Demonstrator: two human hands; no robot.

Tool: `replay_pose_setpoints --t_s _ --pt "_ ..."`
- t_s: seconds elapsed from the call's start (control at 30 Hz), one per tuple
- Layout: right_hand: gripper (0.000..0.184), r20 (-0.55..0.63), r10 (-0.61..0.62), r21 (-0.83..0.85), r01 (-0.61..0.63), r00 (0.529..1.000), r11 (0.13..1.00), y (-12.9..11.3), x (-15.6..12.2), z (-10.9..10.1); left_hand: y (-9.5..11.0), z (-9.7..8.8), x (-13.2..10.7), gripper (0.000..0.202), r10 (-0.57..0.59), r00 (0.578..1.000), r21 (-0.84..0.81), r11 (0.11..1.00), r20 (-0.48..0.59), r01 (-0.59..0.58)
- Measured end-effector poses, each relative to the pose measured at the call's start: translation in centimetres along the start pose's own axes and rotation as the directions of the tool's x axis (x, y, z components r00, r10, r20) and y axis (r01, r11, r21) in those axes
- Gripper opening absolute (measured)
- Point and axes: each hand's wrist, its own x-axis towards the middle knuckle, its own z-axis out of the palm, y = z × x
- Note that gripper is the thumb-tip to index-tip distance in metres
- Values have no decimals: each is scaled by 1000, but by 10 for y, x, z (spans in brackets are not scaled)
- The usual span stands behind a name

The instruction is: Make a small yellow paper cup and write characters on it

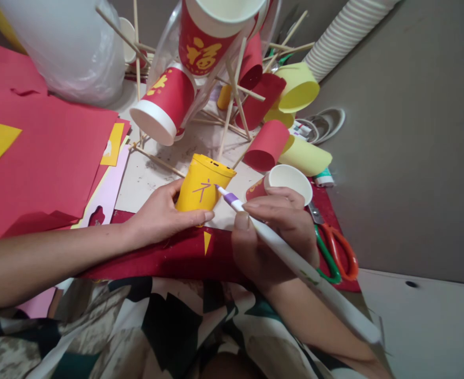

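My left hand (164, 206) is wrapped round a yellow paper roll (192, 192), thumb along its lower edge. Purple pen strokes, part of a written character, mark the roll's front. In my right hand (275, 231) is a white marker pen (271, 239) with a purple band, held in a writing grip. Its tip meets the yellow surface, or is very close to it, just right of the strokes. Behind my right fingers a red and white paper cup (289, 181) lies on its side. A small yellow paper scrap (207, 242) rests on the red cloth below the roll.
Red paper sheets (54, 168) spread over the left side. Paper cups (164, 100) in clear plastic and wooden sticks (235, 89) rise at the back. Red rolls (266, 145) and yellow rolls (306, 155) lie behind right. Scissors (344, 252) with orange and green handles sit beside my right hand.
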Motion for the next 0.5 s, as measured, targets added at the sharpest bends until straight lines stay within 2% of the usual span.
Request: replay_pose_setpoints --t_s 0.1,0.27,0.5 --pt "13 -19 -5 -6 5 1000 1000 2 1 -2 1 0 -1 56 0 1000 -17 1000 0 0" --pt "13 39 -14 -8 14 999 1000 2 3 -6 2 0 -1 53 -9 1000 -42 999 11 9" --pt "13 11 -28 -22 28 1000 999 4 3 -6 0 -1 0 54 -6 1000 -60 998 8 6"
